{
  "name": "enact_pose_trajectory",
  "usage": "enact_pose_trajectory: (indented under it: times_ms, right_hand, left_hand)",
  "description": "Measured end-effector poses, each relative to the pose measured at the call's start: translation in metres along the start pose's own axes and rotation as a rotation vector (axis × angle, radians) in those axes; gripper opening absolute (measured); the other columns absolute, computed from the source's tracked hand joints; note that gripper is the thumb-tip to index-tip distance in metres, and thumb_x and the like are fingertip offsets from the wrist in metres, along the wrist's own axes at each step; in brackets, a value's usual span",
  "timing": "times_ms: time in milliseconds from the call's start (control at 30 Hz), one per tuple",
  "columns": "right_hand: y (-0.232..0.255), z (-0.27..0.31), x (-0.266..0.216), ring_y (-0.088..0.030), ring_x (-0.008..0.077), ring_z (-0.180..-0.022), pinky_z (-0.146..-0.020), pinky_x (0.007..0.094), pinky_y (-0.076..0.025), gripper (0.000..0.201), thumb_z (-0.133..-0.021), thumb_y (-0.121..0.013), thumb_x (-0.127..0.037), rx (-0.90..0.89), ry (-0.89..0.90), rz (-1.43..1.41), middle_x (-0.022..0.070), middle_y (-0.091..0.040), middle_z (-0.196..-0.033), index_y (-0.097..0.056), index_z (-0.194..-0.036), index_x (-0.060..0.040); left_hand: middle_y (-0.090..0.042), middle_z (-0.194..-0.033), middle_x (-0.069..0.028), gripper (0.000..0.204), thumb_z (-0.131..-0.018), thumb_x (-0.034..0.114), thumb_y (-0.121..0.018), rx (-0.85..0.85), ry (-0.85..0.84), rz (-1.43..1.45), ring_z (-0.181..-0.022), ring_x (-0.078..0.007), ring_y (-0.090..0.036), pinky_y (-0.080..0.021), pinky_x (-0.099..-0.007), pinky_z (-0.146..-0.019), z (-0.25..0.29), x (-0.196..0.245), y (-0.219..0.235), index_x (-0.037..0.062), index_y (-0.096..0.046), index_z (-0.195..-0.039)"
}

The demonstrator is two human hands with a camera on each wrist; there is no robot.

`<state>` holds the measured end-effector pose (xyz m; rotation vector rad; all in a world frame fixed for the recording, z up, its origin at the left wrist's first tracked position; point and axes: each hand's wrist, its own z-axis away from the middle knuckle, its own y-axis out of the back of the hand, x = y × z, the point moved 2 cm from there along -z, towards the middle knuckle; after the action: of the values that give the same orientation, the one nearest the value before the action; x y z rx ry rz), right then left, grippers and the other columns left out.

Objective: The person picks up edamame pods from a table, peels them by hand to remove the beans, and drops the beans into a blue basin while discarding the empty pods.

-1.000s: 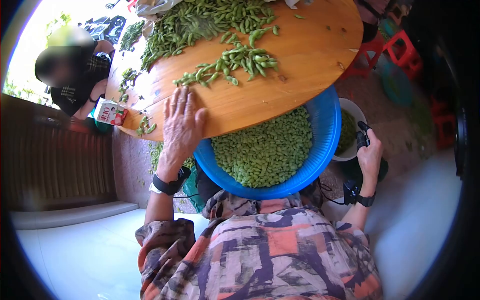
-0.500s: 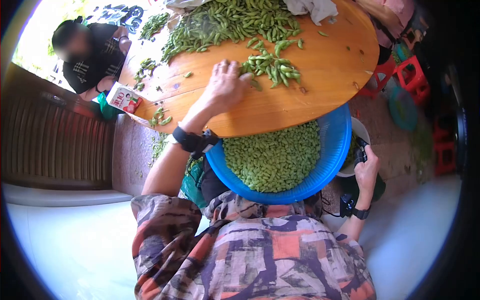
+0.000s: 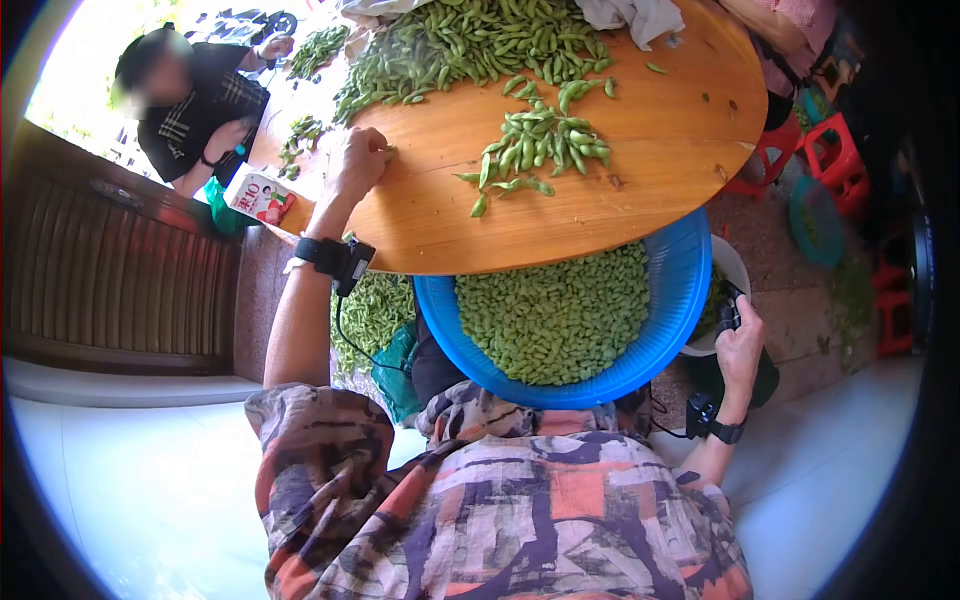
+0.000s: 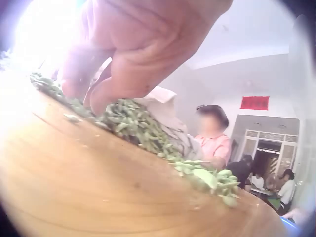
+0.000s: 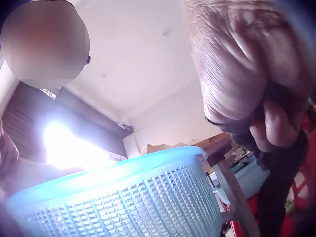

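At the left part of the wooden table [image 3: 440, 225], my left hand [image 3: 352, 165] is low over the top, its fingers loosely bent. A small loose pod [image 4: 73, 118] lies just below those fingers [image 4: 101, 96] in the left wrist view; no grip on it shows. To the right is a small group of green pods [image 3: 540, 140], with a large heap [image 3: 450, 50] farther back. Beside the blue basket [image 3: 683, 285] of shelled beans [image 3: 550, 315], my right hand [image 3: 740, 345] hangs loosely curled near a white bucket [image 3: 735, 265], with black coverings on some fingers and nothing visibly held.
A printed carton [image 3: 262, 198] stands at the table's left edge, near a seated person [image 3: 195, 110]. Another person [image 3: 790, 40] is at the far right. Red stools [image 3: 835, 160] and a teal basket [image 3: 815, 222] are on the floor. Pale cloth [image 3: 635, 18] lies on the table.
My left hand has gone from the near table edge to the small pod group, then left to the loose pod. Its fingers are more bent. My right hand has barely moved.
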<state>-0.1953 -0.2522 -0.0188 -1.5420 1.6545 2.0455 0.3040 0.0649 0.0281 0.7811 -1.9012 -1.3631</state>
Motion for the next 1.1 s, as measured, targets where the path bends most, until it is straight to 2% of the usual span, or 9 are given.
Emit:
enact_pose_trajectory:
  times_ms: [200,267,333,367,400,500,833,1000,1100]
  right_hand:
    - [0.007,0.001,-0.036,-0.06,0.0251,-0.067,-0.066,0.0348,-0.048,0.032,-0.076,-0.047,0.009,0.057,0.069,0.144,0.017,-0.061,-0.073,-0.061,-0.104,0.0044]
    - [0.006,0.005,-0.054,-0.053,0.0112,-0.061,-0.058,0.0283,-0.044,0.015,-0.087,-0.058,-0.007,0.088,0.063,-0.189,0.0071,-0.059,-0.068,-0.062,-0.098,0.0024]
    - [-0.007,0.011,-0.082,-0.048,0.0006,-0.059,-0.051,0.0176,-0.037,0.035,-0.097,-0.054,-0.033,-0.085,0.08,-0.567,-0.0026,-0.06,-0.075,-0.064,-0.105,0.0004]
    - [-0.014,0.013,-0.088,-0.049,0.0008,-0.057,-0.049,0.0181,-0.038,0.033,-0.099,-0.047,-0.026,-0.241,0.162,-0.748,-0.0034,-0.059,-0.073,-0.063,-0.109,0.0009]
    - [-0.02,0.016,-0.117,-0.049,0.0019,-0.056,-0.048,0.0184,-0.039,0.029,-0.097,-0.045,-0.02,-0.298,-0.025,-0.754,-0.0041,-0.056,-0.07,-0.064,-0.105,0.0001]
    - [-0.049,0.02,-0.126,-0.05,0.0034,-0.055,-0.049,0.0204,-0.04,0.021,-0.094,-0.045,-0.01,-0.507,-0.015,-0.727,-0.0025,-0.056,-0.068,-0.065,-0.095,-0.0015]
    - [-0.068,0.03,-0.112,-0.05,0.0028,-0.057,-0.05,0.02,-0.039,0.029,-0.09,-0.053,-0.021,-0.631,-0.063,-0.817,-0.0033,-0.055,-0.068,-0.067,-0.105,-0.0019]
    - [-0.062,0.024,-0.108,-0.057,0.0174,-0.072,-0.065,0.0301,-0.044,0.047,-0.092,-0.046,-0.038,-0.623,0.357,-0.614,0.0088,-0.056,-0.079,-0.066,-0.106,0.0017]
    - [-0.063,0.023,-0.105,-0.057,0.0267,-0.075,-0.069,0.0337,-0.044,0.051,-0.09,-0.047,-0.043,-0.651,0.406,-0.606,0.0139,-0.055,-0.082,-0.065,-0.107,0.0017]
  left_hand:
    - [-0.07,-0.079,-0.0069,0.018,-0.088,0.018,-0.064,0.044,0.069,0.257,-0.061,-0.0132,-0.06,-0.048,-0.0294,-0.061,0.041,0.058,0.04,0.0032,-0.07,-0.096]
    - [-0.069,-0.082,-0.004,0.018,-0.092,0.015,-0.059,0.062,0.015,0.49,-0.064,-0.0111,-0.059,-0.048,-0.0267,-0.062,0.063,0.098,0.052,0.0027,-0.064,-0.104]
    - [-0.068,-0.091,-0.0029,0.013,-0.092,0.008,-0.056,-0.116,-0.106,0.896,-0.072,-0.007,-0.058,-0.048,-0.0224,-0.064,0.096,0.145,0.056,0.0013,-0.062,-0.101]
    - [-0.063,-0.082,-0.0014,0.011,-0.086,-0.007,-0.056,-0.229,-0.067,1.128,-0.069,-0.0084,-0.058,-0.049,-0.0233,-0.062,0.116,0.173,0.059,0.001,-0.062,-0.091]
    - [-0.062,-0.084,-0.0008,0.013,-0.085,-0.008,-0.056,-0.342,-0.087,1.228,-0.072,-0.0067,-0.057,-0.048,-0.0219,-0.064,0.134,0.192,0.057,0.0016,-0.062,-0.091]
    - [-0.065,-0.086,-0.0039,0.008,-0.085,-0.003,-0.068,-0.577,-0.012,1.508,-0.069,-0.0077,-0.06,-0.05,-0.0217,-0.062,0.171,0.225,0.026,0.0014,-0.062,-0.088]
    - [-0.065,-0.078,-0.0039,0.026,-0.076,-0.008,-0.074,-0.569,0.318,1.856,-0.066,-0.0123,-0.062,-0.052,-0.0256,-0.059,0.196,0.237,-0.019,0.003,-0.058,-0.094]
    - [-0.064,-0.073,-0.0089,0.042,-0.075,-0.008,-0.072,-0.733,0.343,1.735,-0.061,-0.0174,-0.063,-0.052,-0.0277,-0.057,0.198,0.234,-0.02,-0.0007,-0.049,-0.108]
    - [-0.064,-0.072,-0.0098,0.045,-0.073,-0.007,-0.073,-0.759,0.36,1.686,-0.061,-0.0178,-0.063,-0.051,-0.0277,-0.056,0.201,0.234,-0.021,-0.0021,-0.047,-0.109]
